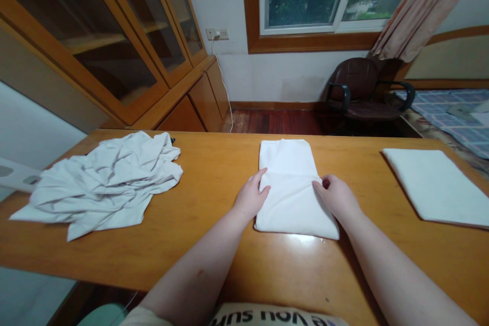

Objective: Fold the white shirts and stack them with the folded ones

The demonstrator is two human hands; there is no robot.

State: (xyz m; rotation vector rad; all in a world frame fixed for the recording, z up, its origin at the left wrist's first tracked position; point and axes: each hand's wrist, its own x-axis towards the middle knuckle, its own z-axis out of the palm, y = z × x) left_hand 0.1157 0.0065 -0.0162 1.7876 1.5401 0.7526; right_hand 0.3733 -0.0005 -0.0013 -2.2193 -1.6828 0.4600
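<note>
A white folded cloth (290, 183) lies in the middle of the wooden table (214, 249), its near half doubled over the far half. My left hand (250, 197) pinches the fold's left edge between thumb and fingers. My right hand (336, 194) grips the fold's right edge the same way, fingers curled over the cloth. Both hands sit at the crease line, about halfway along the cloth.
A crumpled heap of white cloths (110, 183) lies on the table's left. A flat folded white cloth (435, 186) rests at the right. Beyond the table are a wooden cabinet (114, 61), a dark armchair (362, 89), a window and a bed edge (454, 112).
</note>
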